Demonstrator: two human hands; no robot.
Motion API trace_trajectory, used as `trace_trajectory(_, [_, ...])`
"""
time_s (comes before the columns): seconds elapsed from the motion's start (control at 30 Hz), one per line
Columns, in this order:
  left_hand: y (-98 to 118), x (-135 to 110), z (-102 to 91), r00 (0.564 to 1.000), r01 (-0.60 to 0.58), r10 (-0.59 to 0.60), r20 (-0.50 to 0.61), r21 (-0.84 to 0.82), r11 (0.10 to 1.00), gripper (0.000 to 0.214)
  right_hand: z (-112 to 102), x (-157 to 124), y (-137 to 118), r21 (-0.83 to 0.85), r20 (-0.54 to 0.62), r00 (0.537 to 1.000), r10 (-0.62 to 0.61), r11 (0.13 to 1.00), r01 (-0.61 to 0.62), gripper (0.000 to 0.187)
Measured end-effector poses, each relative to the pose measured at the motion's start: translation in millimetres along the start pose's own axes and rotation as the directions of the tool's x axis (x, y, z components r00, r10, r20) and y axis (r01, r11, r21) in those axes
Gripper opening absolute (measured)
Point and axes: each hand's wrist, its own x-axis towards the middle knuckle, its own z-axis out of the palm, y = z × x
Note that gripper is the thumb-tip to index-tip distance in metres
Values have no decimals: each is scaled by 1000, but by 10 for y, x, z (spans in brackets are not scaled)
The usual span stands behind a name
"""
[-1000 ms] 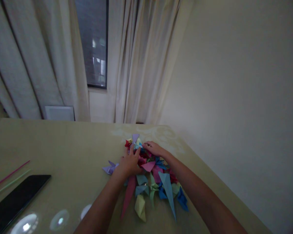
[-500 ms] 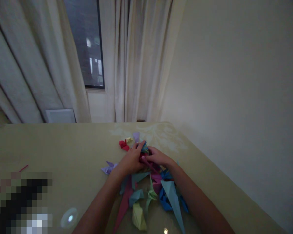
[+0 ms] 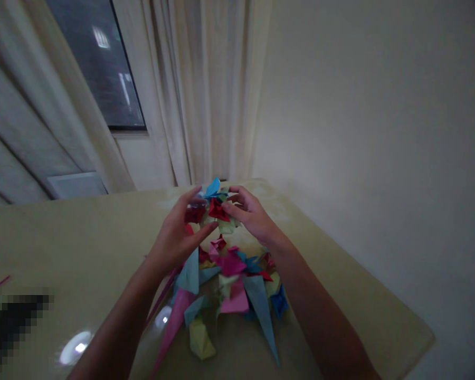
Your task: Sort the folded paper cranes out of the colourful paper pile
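A cluster of folded paper origami pieces hangs between my hands above the pile: a blue piece (image 3: 212,188), a red piece (image 3: 218,209) and a pale yellow-green piece (image 3: 227,226). My left hand (image 3: 182,224) cups the cluster's left side, its thumb stretched apart from the fingers and a dark red piece (image 3: 195,214) behind them. On the other side my right hand (image 3: 250,211) curls its fingers and thumb round the edge of the red piece. Below lie more pieces, among them a magenta one (image 3: 230,262), a pink one (image 3: 236,298) and a long light-blue cone (image 3: 261,309).
A pink cone (image 3: 176,311) and a pale yellow piece (image 3: 200,338) lie at the pile's near side. The table (image 3: 103,248) carries a thin pink stick (image 3: 2,281) at far left. A wall (image 3: 360,132) borders its right side; curtains (image 3: 209,95) hang behind.
Both hands have risen and moved apart, lifting several paper pieces off the pile. The pieces below have shifted, and the view has turned slightly right.
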Motion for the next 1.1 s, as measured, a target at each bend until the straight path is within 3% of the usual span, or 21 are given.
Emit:
trace_trajectory(0.2, [26, 14, 12, 998, 44, -50, -35, -152, 987, 67, -34, 10, -73, -75, -58, 997, -45, 996, 41, 44])
trace_trajectory(0.4, [113, -8, -45, 995, 74, -86, -58, -182, 981, 67, -35, -41, -169, -271, -122, 982, -143, 957, 105, 28])
trace_trajectory(0.47, [127, -15, -74, 993, 91, -100, -56, -146, 985, 66, -41, -67, -205, -322, -140, 978, -153, 941, 102, 27])
trace_trajectory(0.57, [121, -16, -127, 997, 82, -81, -12, 50, 995, 54, -77, -155, -360, -438, -166, 962, -216, 890, 125, 26])
trace_trajectory(0.7, [71, -11, -166, 990, -27, -18, 140, 312, 950, 47, -100, -520, -777, -587, -53, 968, -247, 792, 170, 29])
trace_trajectory(0.8, [-30, -44, -108, 963, -83, -31, 269, 403, 911, 57, 23, -1063, -887, -662, 194, 968, -161, 707, 251, 37])
trace_trajectory(0.87, [-145, -102, -15, 921, -85, -122, 370, 498, 863, 69, 167, -1525, -662, -662, 411, 910, -55, 668, 340, 43])
trace_trajectory(0.97, [-350, -221, 183, 806, -23, -367, 463, 645, 764, 97, 353, -2224, 56, -649, 617, 787, -19, 554, 522, 19])
trace_trajectory(1.03, [-457, -278, 315, 728, -6, -447, 520, 656, 754, 109, 403, -2586, 544, -699, 595, 803, -47, 463, 545, 17])
trace_trajectory(1.1, [-510, -289, 406, 700, -32, -408, 587, 596, 803, 104, 394, -2797, 830, -783, 473, 872, -126, 394, 481, 14])
